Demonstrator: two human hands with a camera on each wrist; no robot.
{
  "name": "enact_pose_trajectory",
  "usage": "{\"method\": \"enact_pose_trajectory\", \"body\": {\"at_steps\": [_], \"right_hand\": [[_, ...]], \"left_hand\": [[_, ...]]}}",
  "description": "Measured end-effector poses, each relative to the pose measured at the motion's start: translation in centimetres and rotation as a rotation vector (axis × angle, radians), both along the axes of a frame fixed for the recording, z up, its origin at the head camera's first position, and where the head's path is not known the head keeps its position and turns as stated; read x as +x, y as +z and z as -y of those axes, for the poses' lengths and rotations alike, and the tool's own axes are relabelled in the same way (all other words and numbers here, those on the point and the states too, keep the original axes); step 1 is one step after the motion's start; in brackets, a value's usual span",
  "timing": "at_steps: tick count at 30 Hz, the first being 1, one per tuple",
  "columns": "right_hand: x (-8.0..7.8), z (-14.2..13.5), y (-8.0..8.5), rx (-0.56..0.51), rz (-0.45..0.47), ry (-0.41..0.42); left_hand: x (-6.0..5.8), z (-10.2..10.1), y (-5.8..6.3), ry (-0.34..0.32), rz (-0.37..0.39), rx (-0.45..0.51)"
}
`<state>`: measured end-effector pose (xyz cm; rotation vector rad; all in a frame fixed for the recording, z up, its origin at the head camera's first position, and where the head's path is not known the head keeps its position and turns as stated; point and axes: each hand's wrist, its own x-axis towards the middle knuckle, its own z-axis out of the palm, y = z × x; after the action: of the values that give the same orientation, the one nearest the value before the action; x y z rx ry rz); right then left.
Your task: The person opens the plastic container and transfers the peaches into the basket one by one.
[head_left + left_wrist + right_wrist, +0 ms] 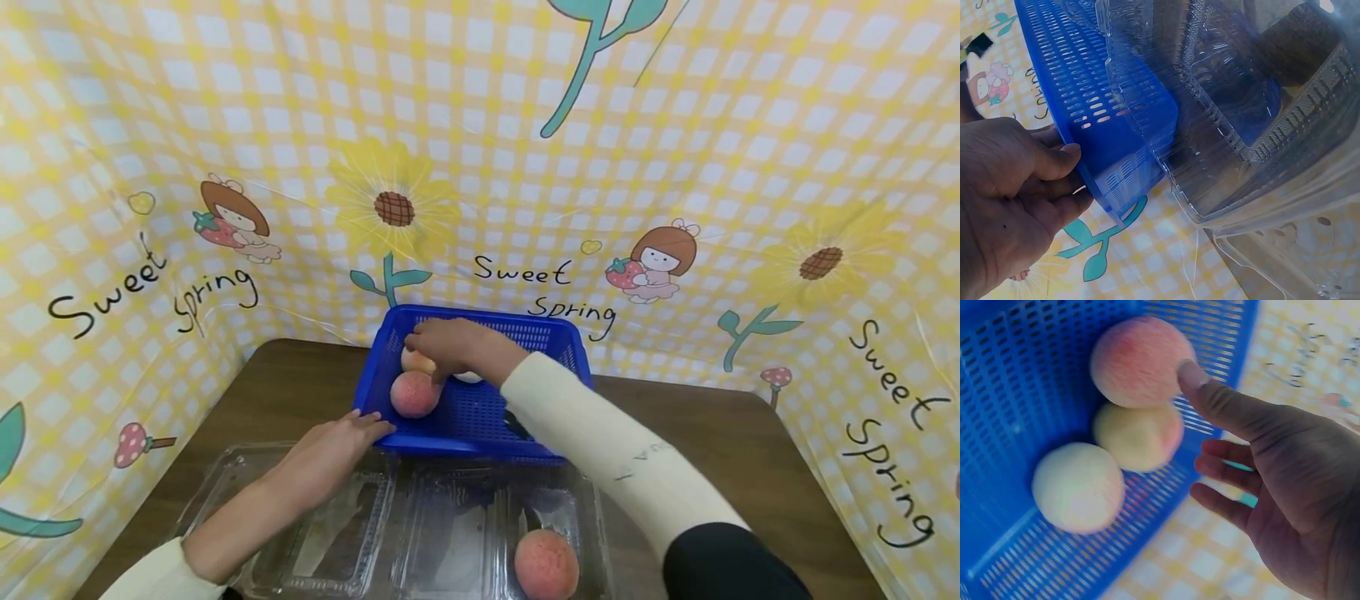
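A blue plastic basket (480, 446) stands against the back cloth. In it lie three peaches: a pink peach (1141, 362), a yellowish peach (1139, 435) and a pale peach (1079, 487). My right hand (457, 346) is over the basket's left part, beside the peaches. In the right wrist view its thumb overlaps the pink peach and the other fingers are loosely bent, with nothing held. My left hand (1022, 181) pinches the basket's rim at its near left corner, thumb on one side and fingers on the other.
Clear plastic clamshell containers (375, 533) lie in front of the basket on the brown table (697, 442). Another pink peach (546, 564) sits in the right-hand compartment. A checked cloth (480, 167) encloses the back and sides.
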<state>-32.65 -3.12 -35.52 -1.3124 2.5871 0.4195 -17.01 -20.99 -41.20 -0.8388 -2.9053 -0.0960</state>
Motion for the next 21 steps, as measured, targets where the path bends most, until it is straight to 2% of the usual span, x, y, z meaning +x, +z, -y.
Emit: {"method": "enact_pose_trajectory", "body": {"at_steps": [5, 9, 14, 18, 21], "right_hand": [[2.2, -3.6, 2.8, -0.057, -0.116, 0.04], [4.5, -6.5, 3.5, -0.133, -0.173, 0.053], [8.3, -10.1, 2.1, -0.293, -0.084, 0.054], [11.3, -12.6, 0.3, -0.352, -0.021, 0.079], [13.3, -14.1, -1.1, -0.369, -0.009, 0.116]], "left_hand": [[0.0, -0.2, 0.0, 0.009, 0.006, 0.007], [0.0, -0.1, 0.0, 0.009, -0.005, 0.011], [0.2, 0.2, -0.3, 0.0, -0.017, 0.009], [0.2, 0.2, -0.3, -0.008, -0.018, 0.017], [0.2, 0.2, -0.2, -0.01, -0.015, 0.018]]}}
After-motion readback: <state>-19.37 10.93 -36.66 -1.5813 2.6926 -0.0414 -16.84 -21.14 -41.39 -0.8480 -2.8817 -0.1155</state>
